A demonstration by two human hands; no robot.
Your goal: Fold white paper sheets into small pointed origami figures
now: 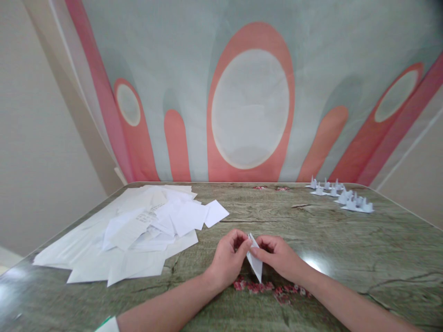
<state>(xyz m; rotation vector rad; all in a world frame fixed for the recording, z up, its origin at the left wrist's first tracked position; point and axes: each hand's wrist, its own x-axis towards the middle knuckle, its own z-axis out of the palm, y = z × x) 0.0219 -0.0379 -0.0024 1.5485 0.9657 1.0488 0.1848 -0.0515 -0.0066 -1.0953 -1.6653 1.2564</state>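
Observation:
A small folded piece of white paper (255,263), narrow and pointed toward me, is held between both hands above the near middle of the table. My left hand (230,258) pinches its upper left edge with thumb and fingers. From the other side, my right hand (278,256) grips it, thumb lying across the upper part. The thumbs nearly meet there and cover some of the folds. The paper's lower tip points down toward the red flower print on the tabletop.
On the left, loose white sheets (138,230) lie in a spread pile, a square piece of paper (216,213) at its right edge. Several folded paper figures (356,203) stand at the far right of the wood-patterned table (263,212). A printed backdrop (194,60) hangs behind.

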